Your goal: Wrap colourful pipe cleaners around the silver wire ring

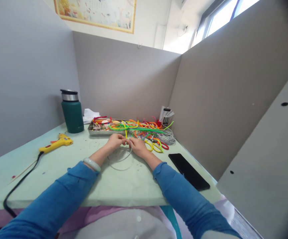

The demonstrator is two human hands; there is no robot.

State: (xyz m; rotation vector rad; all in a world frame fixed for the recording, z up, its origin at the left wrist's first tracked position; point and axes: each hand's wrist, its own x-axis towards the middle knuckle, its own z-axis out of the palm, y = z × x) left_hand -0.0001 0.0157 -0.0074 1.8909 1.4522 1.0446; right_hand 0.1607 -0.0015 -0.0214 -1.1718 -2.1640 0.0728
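Note:
My left hand (116, 140) and my right hand (137, 146) meet over the middle of the table, fingers pinched together almost tip to tip. Between them they hold a thin grey wire (121, 169), whose loop hangs down toward me and rests near the tabletop. A yellow pipe cleaner (126, 133) stands up just behind the fingertips; whether it is pinched too I cannot tell. Right beside my right hand lie yellow-handled scissors (157, 147). Beyond both hands spreads a pile of colourful pipe cleaners (146, 128).
A metal tray (101, 133) of craft bits sits at the back, near a green bottle (72, 114). On the left lies a yellow glue gun (56, 144) with a black cord. A black phone (189, 171) and a grey wire coil (169, 136) are on the right. Partitions enclose the table.

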